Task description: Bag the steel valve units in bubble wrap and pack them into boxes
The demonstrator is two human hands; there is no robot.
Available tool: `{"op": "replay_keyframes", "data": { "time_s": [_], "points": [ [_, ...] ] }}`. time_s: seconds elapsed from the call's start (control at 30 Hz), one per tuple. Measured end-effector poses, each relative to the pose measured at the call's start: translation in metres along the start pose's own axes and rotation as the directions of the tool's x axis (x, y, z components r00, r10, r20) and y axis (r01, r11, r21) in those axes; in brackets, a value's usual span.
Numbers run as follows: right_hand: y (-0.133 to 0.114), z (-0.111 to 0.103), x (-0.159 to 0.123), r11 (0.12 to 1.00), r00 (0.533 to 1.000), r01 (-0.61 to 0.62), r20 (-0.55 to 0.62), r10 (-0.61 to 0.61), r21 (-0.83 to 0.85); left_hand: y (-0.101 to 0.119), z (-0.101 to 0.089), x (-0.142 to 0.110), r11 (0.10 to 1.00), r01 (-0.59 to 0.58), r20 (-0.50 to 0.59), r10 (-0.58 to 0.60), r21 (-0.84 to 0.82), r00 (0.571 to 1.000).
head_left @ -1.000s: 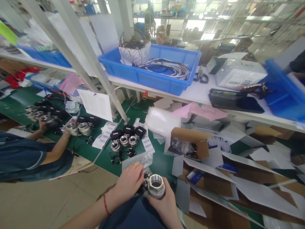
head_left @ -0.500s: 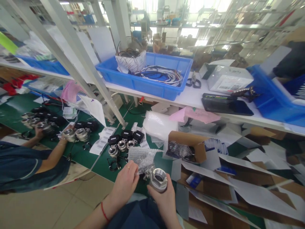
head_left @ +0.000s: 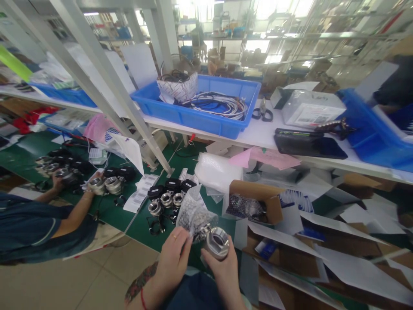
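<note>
Metal fitting gripped in my right hand; my left hand has now peeled the pinched bubble wrap upward, baring it

The person's left hand wears a thin ring, with a red string bracelet and a dark tattoo at the wrist. The right hand is bare.
</note>
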State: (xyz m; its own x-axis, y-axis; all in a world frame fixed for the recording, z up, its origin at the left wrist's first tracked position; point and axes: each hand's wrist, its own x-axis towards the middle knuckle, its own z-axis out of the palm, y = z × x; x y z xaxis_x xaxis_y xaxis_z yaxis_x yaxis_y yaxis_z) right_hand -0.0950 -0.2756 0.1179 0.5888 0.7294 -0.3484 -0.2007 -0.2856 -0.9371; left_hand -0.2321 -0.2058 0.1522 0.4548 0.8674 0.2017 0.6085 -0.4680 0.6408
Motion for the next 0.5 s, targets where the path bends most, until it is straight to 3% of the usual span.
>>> {"op": "replay_keyframes", "data": {
  "time_s": [0.13, 0.23, 0.37, 0.43, 0.5],
  "points": [
    [-0.005, 0.005, 0.0, 0.946, 0.97, 0.242, 0.033, -0.241, -0.215, 0.015, 0.005, 0.021, 0.981, 0.19, 0.001, -0.19, -0.044, 0.982],
    [-0.014, 0.008, 0.001, 0.916, 0.95, 0.311, 0.097, -0.295, -0.255, 0.023, 0.009, 0.028, 0.985, 0.171, 0.094, -0.169, -0.02, 0.981],
    [-0.021, 0.01, 0.006, 0.979, 0.992, 0.127, 0.034, -0.123, -0.158, 0.034, 0.011, 0.028, 0.991, -0.049, 0.107, 0.035, 0.128, 0.994],
    [-0.018, 0.011, 0.008, 0.999, 0.999, -0.039, 0.034, 0.038, 0.032, 0.035, 0.011, 0.023, 0.965, -0.181, 0.134, 0.157, 0.189, 0.978],
    [-0.013, 0.012, 0.008, 0.923, 0.974, -0.226, 0.078, 0.212, 0.31, 0.03, 0.009, 0.015, 0.931, -0.279, 0.159, 0.246, 0.235, 0.956]
  ]
}}
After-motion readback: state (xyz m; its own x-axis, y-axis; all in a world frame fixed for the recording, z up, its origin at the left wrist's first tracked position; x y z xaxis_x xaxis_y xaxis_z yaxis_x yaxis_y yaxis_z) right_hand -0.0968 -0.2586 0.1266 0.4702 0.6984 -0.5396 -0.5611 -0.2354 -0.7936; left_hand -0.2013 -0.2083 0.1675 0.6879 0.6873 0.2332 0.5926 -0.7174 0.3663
